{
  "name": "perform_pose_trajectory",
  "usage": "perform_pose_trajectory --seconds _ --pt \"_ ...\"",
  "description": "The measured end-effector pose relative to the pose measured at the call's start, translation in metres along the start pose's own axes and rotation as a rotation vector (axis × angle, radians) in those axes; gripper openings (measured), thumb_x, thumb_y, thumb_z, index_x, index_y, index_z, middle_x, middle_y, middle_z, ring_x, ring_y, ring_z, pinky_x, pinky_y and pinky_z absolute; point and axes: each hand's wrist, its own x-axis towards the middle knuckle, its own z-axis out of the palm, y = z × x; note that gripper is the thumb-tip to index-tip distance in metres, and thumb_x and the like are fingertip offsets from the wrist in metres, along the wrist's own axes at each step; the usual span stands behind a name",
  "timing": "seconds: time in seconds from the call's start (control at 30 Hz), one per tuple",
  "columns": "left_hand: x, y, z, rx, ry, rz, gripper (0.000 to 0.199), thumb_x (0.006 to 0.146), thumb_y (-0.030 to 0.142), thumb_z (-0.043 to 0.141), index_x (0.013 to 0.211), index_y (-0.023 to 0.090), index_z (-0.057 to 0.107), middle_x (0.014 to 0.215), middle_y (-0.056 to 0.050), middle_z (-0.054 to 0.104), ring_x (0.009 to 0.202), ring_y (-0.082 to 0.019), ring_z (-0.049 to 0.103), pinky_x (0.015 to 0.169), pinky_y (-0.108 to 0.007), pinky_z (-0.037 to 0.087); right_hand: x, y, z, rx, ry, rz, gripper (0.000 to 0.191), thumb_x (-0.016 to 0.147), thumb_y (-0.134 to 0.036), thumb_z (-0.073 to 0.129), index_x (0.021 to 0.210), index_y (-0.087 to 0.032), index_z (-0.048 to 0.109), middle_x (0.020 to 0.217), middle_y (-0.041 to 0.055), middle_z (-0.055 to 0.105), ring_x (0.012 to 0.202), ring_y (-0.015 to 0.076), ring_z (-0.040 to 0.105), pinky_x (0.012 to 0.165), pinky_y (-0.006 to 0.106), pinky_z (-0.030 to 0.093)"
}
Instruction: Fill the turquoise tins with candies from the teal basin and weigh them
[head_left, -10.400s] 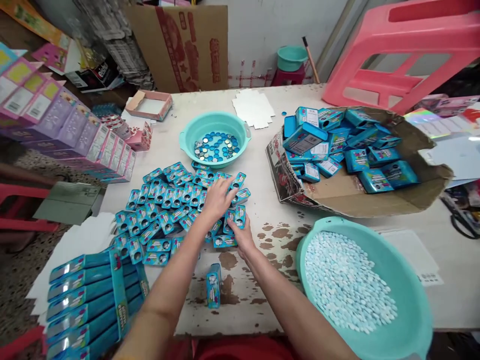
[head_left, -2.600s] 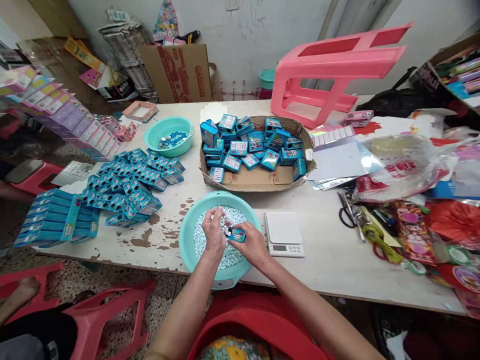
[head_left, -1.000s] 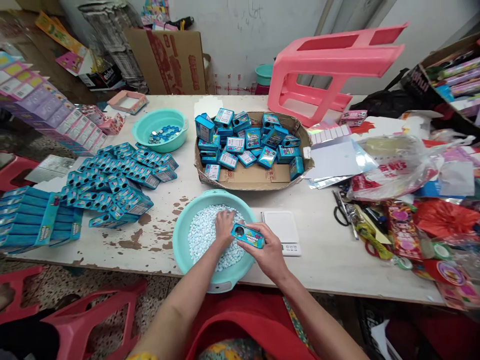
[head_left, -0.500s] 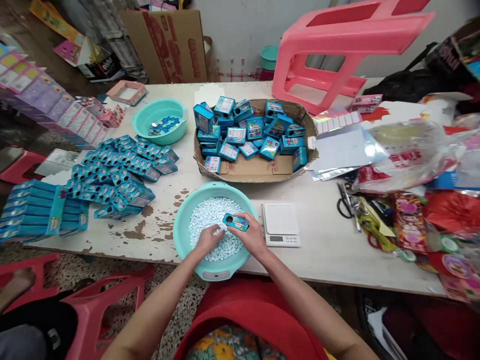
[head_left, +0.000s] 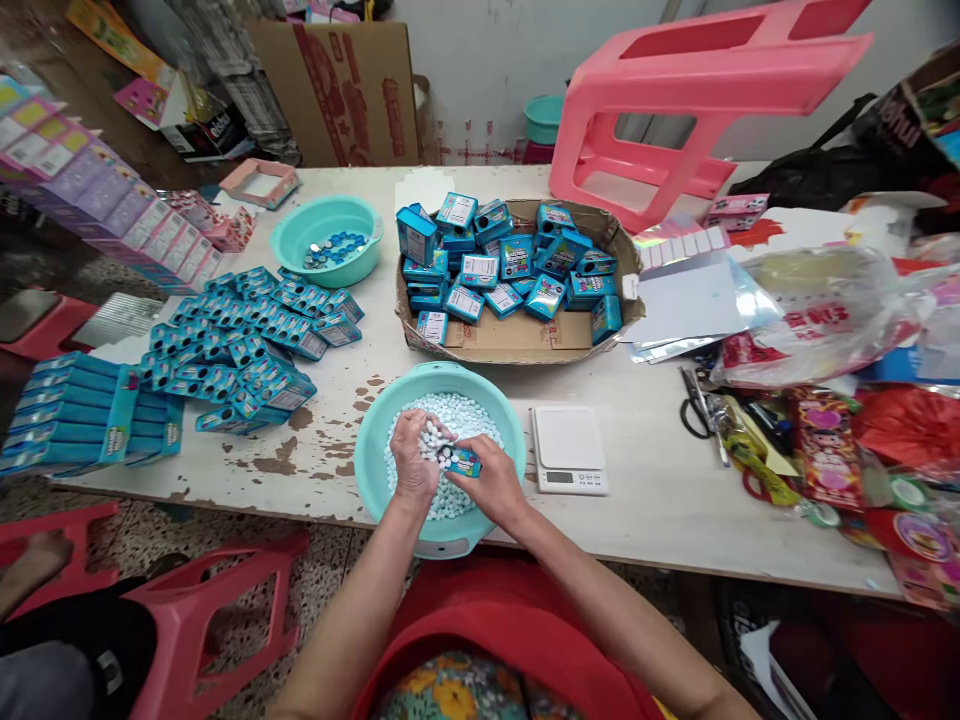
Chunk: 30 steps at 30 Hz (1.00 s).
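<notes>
Your left hand (head_left: 416,462) has risen from the basin (head_left: 370,450), now cupping pellets (head_left: 433,441) at the end of the box (head_left: 466,462) your right hand (head_left: 495,482) grips above the basin.

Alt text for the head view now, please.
Left hand, cupping pale candies, meets a small blue box in the right hand, above a teal basin of candies; a carton of blue boxes sits behind, a white scale to the right.

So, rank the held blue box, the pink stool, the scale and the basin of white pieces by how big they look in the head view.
Pink stool
Basin of white pieces
Scale
Held blue box
</notes>
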Motion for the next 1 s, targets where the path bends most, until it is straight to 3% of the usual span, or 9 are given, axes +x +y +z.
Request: perform_pose_trajectory --seconds 0.1,0.3,0.67,1.0 --pt "0.001 0.003 0.0 -0.013 0.027 0.005 0.023 0.074 0.036 0.062 0.077 0.019 0.047 0.064 0.005 0.051 0.049 -0.007 0.051 0.056 -0.023 0.046 0.002 -0.004 0.0 -0.003 0.002 -0.005 0.032 0.069 -0.024 0.072 0.099 -0.023 0.061 0.093 0.0033 0.062 0.089 0.0211 0.058 0.08 0.034 0.046" --pt "0.002 0.007 0.0 0.022 0.051 0.046 0.025 0.075 0.037 0.063 0.087 0.021 0.05 0.061 0.006 0.053 0.052 -0.01 0.056 0.054 -0.022 0.044 0.006 -0.014 -0.004 -0.033 -0.024 0.022 0.031 0.068 -0.025 0.073 0.097 -0.023 0.062 0.092 0.0032 0.062 0.088 0.0213 0.059 0.078 0.034 0.047" --pt "0.001 0.011 0.006 0.046 0.078 0.056 0.031 0.075 0.043 0.063 0.065 0.017 0.049 0.057 0.003 0.05 0.053 -0.011 0.055 0.054 -0.023 0.044 0.011 -0.021 -0.011 -0.043 -0.001 0.024 0.03 0.068 -0.024 0.073 0.096 -0.023 0.062 0.091 0.0031 0.063 0.088 0.0214 0.059 0.077 0.034 0.047" --pt "-0.002 0.02 0.018 0.027 0.091 0.065 0.034 0.079 0.046 0.059 0.065 0.017 0.048 0.052 0.004 0.047 0.053 -0.011 0.057 0.056 -0.023 0.045 0.012 -0.029 -0.014 -0.034 0.013 0.003 0.028 0.069 -0.022 0.072 0.094 -0.024 0.061 0.09 0.0027 0.063 0.088 0.0215 0.059 0.077 0.033 0.047"
